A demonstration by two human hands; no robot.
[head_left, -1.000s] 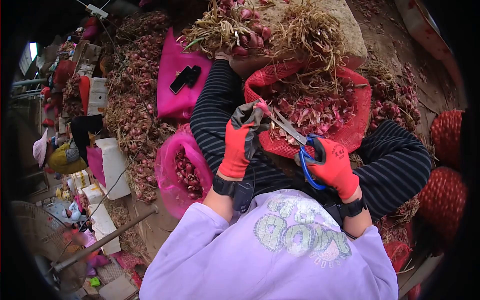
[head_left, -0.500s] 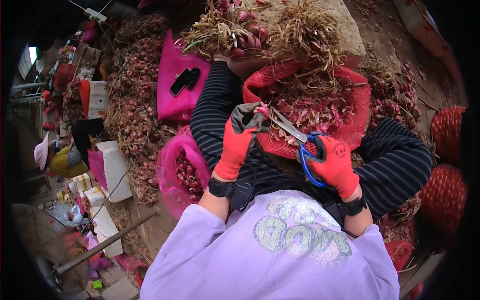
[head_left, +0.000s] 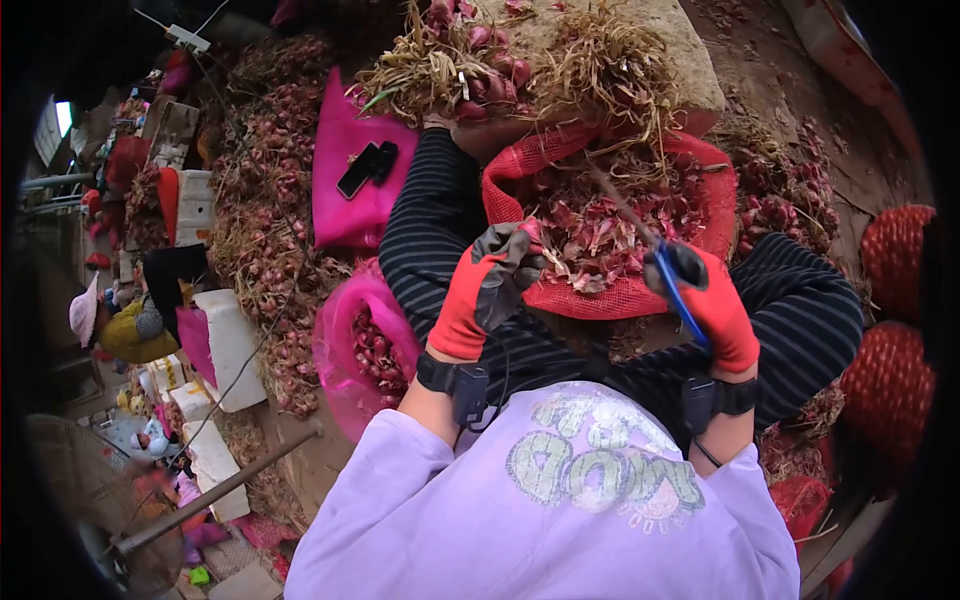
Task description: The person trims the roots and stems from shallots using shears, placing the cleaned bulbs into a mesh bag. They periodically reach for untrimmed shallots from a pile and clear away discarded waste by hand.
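My left hand [head_left: 488, 285], in a red glove with dark grey fingers, is closed on a small pink-red shallot [head_left: 531, 232] at its fingertips. In my right hand [head_left: 715, 310], gloved alike, is a pair of blue-handled scissors [head_left: 680, 303]. The scissors' blades, blurred by motion, point up and left over an open red mesh sack [head_left: 722, 205]. Dry shallot skins and trimmings [head_left: 595, 238] lie in the sack between my knees. Left of my leg stands a pink plastic bag [head_left: 335, 325] with shallots inside.
Bunches of dried-stem shallots [head_left: 440, 75] lie on a pale block [head_left: 690, 60] ahead. A phone [head_left: 358, 172] rests on pink plastic [head_left: 335, 215]. Shallot heaps [head_left: 265, 210] spread leftward, near a metal pole [head_left: 215, 485]. Full red mesh sacks [head_left: 885, 395] stand right; a person [head_left: 140, 325] is far left.
My right hand has moved right and the scissors have swung away from the shallot, blades now over the sack. My left hand has shifted slightly and still holds the shallot.
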